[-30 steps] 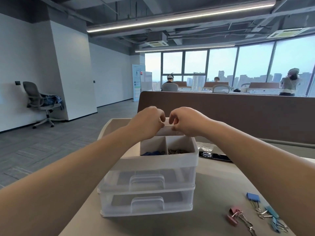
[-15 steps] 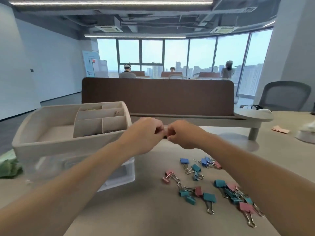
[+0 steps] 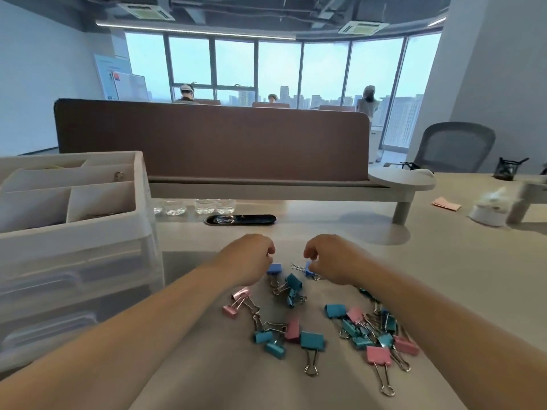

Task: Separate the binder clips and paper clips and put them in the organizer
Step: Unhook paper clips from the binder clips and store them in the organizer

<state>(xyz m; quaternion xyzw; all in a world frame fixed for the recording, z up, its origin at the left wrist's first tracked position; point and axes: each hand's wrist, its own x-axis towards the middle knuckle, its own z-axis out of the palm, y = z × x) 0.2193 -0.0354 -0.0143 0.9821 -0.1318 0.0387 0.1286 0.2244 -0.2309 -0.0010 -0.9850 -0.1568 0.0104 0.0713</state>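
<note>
Both forearms reach forward over the beige desk (image 3: 458,261), the left hand (image 3: 251,258) and right hand (image 3: 328,258) knuckles-up, fingers curled downward. I cannot tell whether either pinches anything. Scattered pink and blue metal binder clips (image 3: 312,340) lie beneath them, right of the white plastic drawer organizer (image 3: 74,241).

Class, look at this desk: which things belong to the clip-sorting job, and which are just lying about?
Belong to the job:
binder clips, pink and blue, scattered on the desk
white organizer, at the left

Just lying about:
clear cups by the divider
pink note
grey chair
black pen pot
</note>
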